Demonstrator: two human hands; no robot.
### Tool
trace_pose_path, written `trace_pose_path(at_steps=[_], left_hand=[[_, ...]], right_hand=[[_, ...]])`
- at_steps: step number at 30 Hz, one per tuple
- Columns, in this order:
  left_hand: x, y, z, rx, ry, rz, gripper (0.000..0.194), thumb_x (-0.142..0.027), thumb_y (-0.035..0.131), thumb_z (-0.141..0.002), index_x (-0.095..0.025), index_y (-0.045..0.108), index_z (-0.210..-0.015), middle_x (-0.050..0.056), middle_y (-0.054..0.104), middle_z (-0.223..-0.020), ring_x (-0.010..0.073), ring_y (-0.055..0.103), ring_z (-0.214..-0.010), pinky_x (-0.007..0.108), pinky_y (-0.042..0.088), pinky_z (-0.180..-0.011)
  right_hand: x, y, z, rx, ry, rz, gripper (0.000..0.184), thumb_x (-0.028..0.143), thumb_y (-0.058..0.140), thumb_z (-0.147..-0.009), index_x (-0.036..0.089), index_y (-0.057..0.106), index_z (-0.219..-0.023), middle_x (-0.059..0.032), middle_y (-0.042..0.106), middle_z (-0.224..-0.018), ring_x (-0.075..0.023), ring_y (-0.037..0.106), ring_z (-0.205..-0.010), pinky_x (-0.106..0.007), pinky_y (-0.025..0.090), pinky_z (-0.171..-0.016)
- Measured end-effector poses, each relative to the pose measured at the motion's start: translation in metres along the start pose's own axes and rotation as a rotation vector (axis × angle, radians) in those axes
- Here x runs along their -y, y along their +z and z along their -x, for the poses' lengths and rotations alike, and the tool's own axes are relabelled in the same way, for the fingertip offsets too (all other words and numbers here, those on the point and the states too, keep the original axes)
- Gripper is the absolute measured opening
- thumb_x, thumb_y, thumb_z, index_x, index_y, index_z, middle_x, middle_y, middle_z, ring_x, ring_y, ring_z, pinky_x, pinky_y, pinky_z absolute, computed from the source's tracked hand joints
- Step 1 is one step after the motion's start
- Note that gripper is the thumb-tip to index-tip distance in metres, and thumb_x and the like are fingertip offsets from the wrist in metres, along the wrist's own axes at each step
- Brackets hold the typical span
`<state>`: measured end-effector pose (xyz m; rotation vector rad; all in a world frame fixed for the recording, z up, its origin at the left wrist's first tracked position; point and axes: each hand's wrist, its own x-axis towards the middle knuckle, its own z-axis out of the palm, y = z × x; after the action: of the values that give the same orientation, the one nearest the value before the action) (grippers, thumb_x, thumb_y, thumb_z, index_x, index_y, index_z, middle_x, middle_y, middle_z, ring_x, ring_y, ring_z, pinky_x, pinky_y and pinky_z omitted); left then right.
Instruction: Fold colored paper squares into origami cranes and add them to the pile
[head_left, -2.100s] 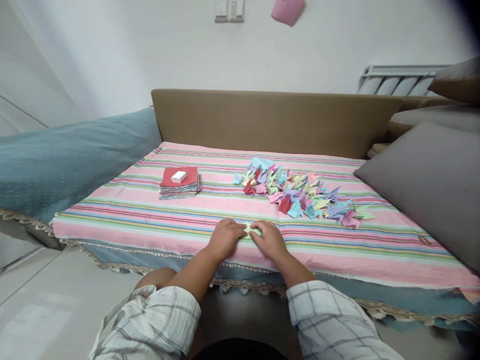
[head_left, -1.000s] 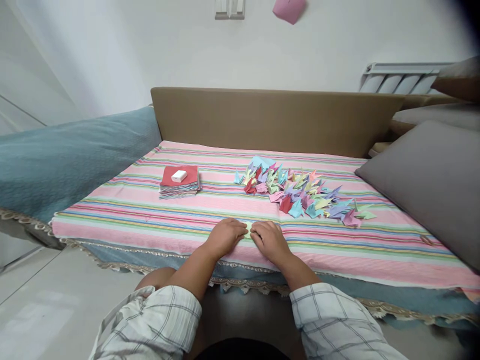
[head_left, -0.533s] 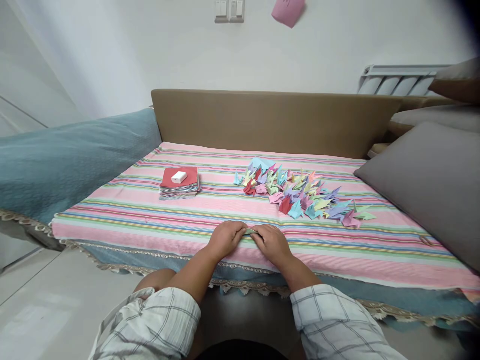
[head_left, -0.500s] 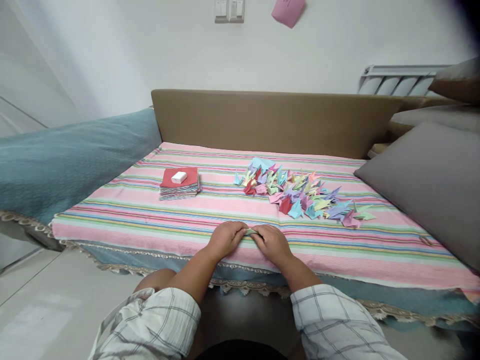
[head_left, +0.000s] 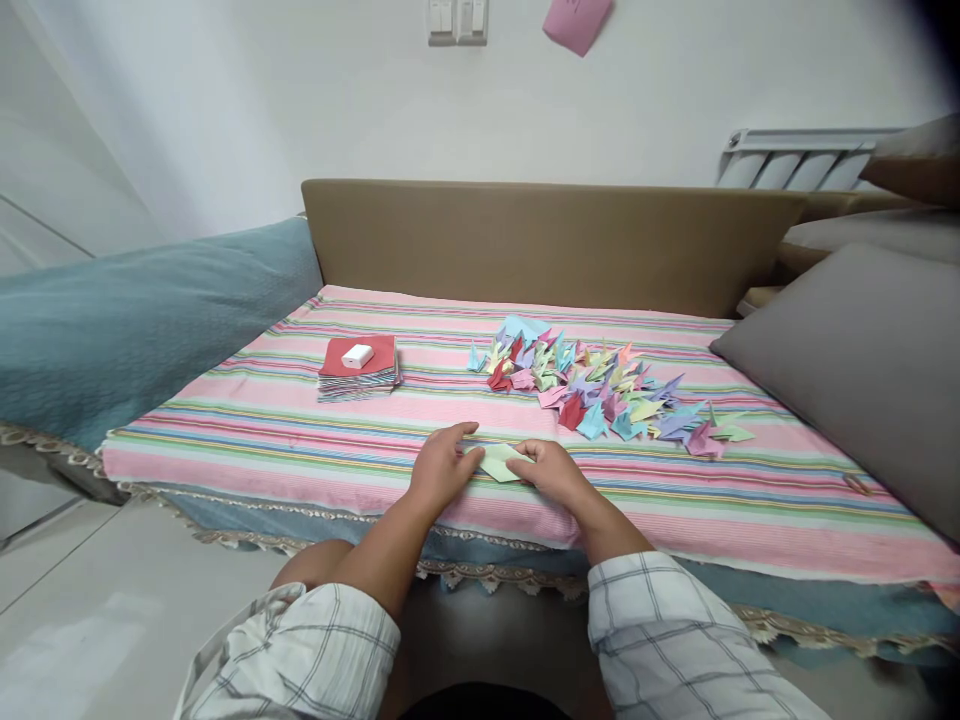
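A pale green folded piece of paper (head_left: 501, 463), roughly diamond-shaped, is held just over the front part of the striped cloth. My right hand (head_left: 553, 470) pinches its right end between thumb and fingers. At the paper's left tip is my left hand (head_left: 442, 468), its thumb by the edge and its index finger raised apart from the thumb. Beyond my hands lies a spread of folded paper cranes (head_left: 592, 385) in several colours. Farther left sits a stack of square paper (head_left: 358, 378), red on top, with a small white box-like object (head_left: 358, 356) on it.
The pink striped cloth (head_left: 247, 430) covers the seat, whose brown backrest (head_left: 525, 245) stands against the wall. A grey cushion (head_left: 862, 370) leans at the right. At the left is a blue-covered armrest (head_left: 165, 310). A small brownish loop (head_left: 856, 485) lies near the cushion.
The green paper was mostly hidden, edge-on between both hands' fingertips; now its flat face shows. My left index finger has lifted away, and my right hand has turned slightly.
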<state>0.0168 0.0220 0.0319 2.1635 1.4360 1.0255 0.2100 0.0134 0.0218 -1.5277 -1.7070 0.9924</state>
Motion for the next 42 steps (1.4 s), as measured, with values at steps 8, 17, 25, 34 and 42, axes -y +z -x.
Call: trace_pose_path(at_steps=[8,17,25,34,42], left_hand=[[-0.004,0.003,0.015,0.229,0.411,-0.337,0.031,-0.022,0.052,-0.082,-0.022,0.058,-0.112,0.006,0.057,-0.125,0.0249,0.048,-0.117,0.047,0.033,-0.100],[0.002,0.014,0.023,0.403,0.461,-0.507,0.052,-0.032,0.052,-0.082,-0.021,0.039,-0.131,0.009,0.040,-0.140,0.0262,0.035,-0.128,0.047,0.027,-0.104],[-0.003,0.011,0.018,0.400,0.459,-0.479,0.052,-0.030,0.057,-0.078,-0.020,0.044,-0.127,0.009,0.046,-0.135,0.0274,0.038,-0.125,0.046,0.028,-0.103],[0.009,0.014,-0.002,0.300,0.335,-0.189,0.021,-0.024,0.057,-0.077,-0.021,0.063,-0.097,0.004,0.066,-0.109,0.0204,0.058,-0.102,0.035,0.042,-0.090],[0.013,0.018,-0.007,0.251,0.338,-0.175,0.009,-0.027,0.063,-0.075,-0.021,0.065,-0.080,0.004,0.069,-0.088,0.0206,0.062,-0.091,0.032,0.044,-0.082]], right_hand=[[0.006,-0.001,-0.019,0.041,0.058,0.066,0.017,0.028,0.057,-0.066,0.016,0.067,-0.073,0.0040,0.055,-0.050,-0.0093,0.046,-0.047,-0.020,0.030,-0.047],[0.001,-0.006,-0.019,-0.093,-0.007,0.299,0.020,0.030,0.061,-0.068,0.017,0.064,-0.083,-0.0007,0.064,-0.071,-0.0148,0.056,-0.066,-0.024,0.038,-0.059],[-0.003,0.002,0.004,-0.160,-0.470,0.453,0.016,0.014,0.050,-0.081,0.020,0.064,-0.086,-0.0046,0.067,-0.090,-0.0180,0.057,-0.089,-0.031,0.041,-0.083],[-0.018,0.003,0.003,-0.097,-0.427,0.326,0.012,0.016,0.063,-0.070,0.021,0.065,-0.081,-0.0046,0.065,-0.095,-0.0193,0.058,-0.091,-0.033,0.043,-0.084],[-0.018,0.007,0.004,-0.137,-0.443,0.293,0.005,0.019,0.065,-0.073,0.021,0.067,-0.077,-0.0046,0.066,-0.091,-0.0190,0.059,-0.090,-0.034,0.043,-0.083]])
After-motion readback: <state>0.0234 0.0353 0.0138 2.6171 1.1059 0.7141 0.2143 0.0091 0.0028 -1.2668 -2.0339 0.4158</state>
